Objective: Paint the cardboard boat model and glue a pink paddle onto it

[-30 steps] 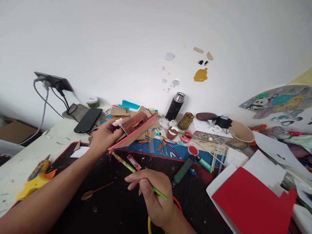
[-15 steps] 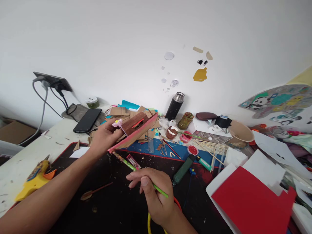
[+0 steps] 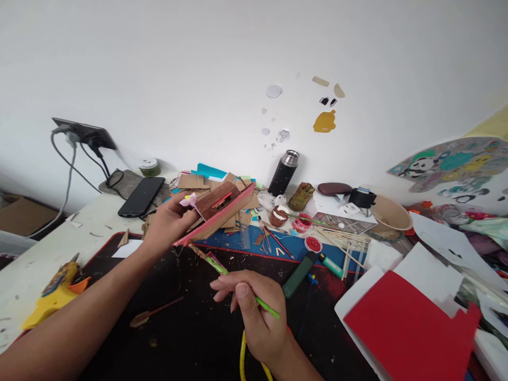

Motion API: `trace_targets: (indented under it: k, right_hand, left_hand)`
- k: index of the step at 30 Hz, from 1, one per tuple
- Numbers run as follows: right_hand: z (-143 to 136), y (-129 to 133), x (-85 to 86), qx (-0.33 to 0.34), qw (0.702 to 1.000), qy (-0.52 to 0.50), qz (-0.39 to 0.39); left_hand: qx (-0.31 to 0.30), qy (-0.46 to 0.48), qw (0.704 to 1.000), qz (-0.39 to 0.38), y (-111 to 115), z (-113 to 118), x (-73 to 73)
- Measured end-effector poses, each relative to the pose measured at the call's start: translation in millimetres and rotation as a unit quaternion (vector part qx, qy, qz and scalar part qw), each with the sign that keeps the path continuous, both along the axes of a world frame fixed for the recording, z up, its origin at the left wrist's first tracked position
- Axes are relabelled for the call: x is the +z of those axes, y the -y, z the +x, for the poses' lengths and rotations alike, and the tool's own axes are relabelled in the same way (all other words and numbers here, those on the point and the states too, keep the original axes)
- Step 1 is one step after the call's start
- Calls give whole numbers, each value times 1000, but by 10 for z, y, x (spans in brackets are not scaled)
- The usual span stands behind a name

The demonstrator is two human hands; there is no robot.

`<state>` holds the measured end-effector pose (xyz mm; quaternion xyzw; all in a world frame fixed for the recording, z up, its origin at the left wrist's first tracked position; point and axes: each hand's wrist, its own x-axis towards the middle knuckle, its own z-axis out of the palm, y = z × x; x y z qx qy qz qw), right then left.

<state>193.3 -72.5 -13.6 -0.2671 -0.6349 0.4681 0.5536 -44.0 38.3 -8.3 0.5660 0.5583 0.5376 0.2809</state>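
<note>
My left hand [image 3: 169, 222] grips the near end of a cardboard model boat [image 3: 222, 214], tilted up to the right above the desk. The boat has a brown cabin, a pink-painted edge, bare cardboard along part of its side and a small pink-and-yellow flower at the end by my fingers. My right hand [image 3: 257, 312] is closed around a green paintbrush [image 3: 219, 269]. The brush's tip meets or nearly meets the lower left end of the hull; I cannot tell whether they touch.
A yellow glue gun [image 3: 51, 296] and a phone [image 3: 142, 197] lie left. Behind stand a black flask [image 3: 283, 173] and paint pots, one red [image 3: 313, 244]. A green-handled tool [image 3: 299, 275], wooden sticks [image 3: 345, 238] and a red sheet [image 3: 408, 323] are right. Cardboard scraps are heaped behind the boat.
My right hand and the brush have shifted slightly right and down, with the tip moving a little right along the hull's edge. The boat stays in my left hand nearly unchanged.
</note>
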Motion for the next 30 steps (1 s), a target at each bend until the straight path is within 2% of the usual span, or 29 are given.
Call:
trace_targets:
  k: [9,20,30]
  right_hand:
    - [15,-11,17,-20,999,-21,-13]
    - [42,-18,13,-34,998,-34,-29]
    - [47,-41,29,-52,997,-36,-36]
  left_hand:
    - [13,10,1000,-4,-8,-2,-19]
    - [2,16,1000,-8,0,-2,-22]
    - [0,7,1000,-12,29,17,36]
